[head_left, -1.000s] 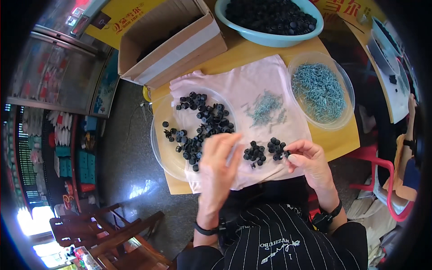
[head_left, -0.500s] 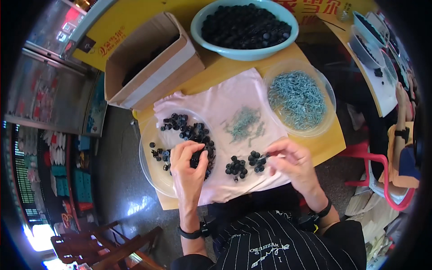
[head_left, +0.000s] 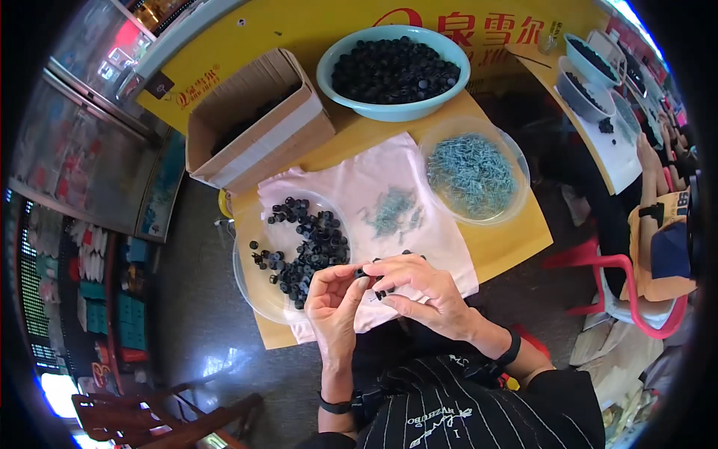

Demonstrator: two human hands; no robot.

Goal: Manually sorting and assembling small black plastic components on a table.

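My hands meet over the near part of the pink cloth (head_left: 355, 176). A small black round plastic piece (head_left: 360, 272) is pinched between the thumb and fingers of my left hand (head_left: 336, 303). My right hand (head_left: 426, 295) closes in beside it, thumb and fingers bent together; whatever they hold is hidden. Partly covered by my right hand, more black pieces lie on the cloth. Left of my hands, a clear round tray (head_left: 250, 288) holds many loose black pieces (head_left: 310, 251). A small heap of silvery screws (head_left: 393, 209) rests on the cloth beyond my hands.
A clear round tub (head_left: 482, 218) full of screws stands on the right. Behind are a light-blue basin (head_left: 329, 97) of black pieces and an open cardboard box (head_left: 269, 146). Off to the right, another person's arm (head_left: 645, 217), a pink chair (head_left: 632, 280) and a second table (head_left: 624, 161) show.
My left hand has moved from the tray rightward onto the cloth side. My right hand has come left to meet it, now covering part of the black pieces on the cloth.
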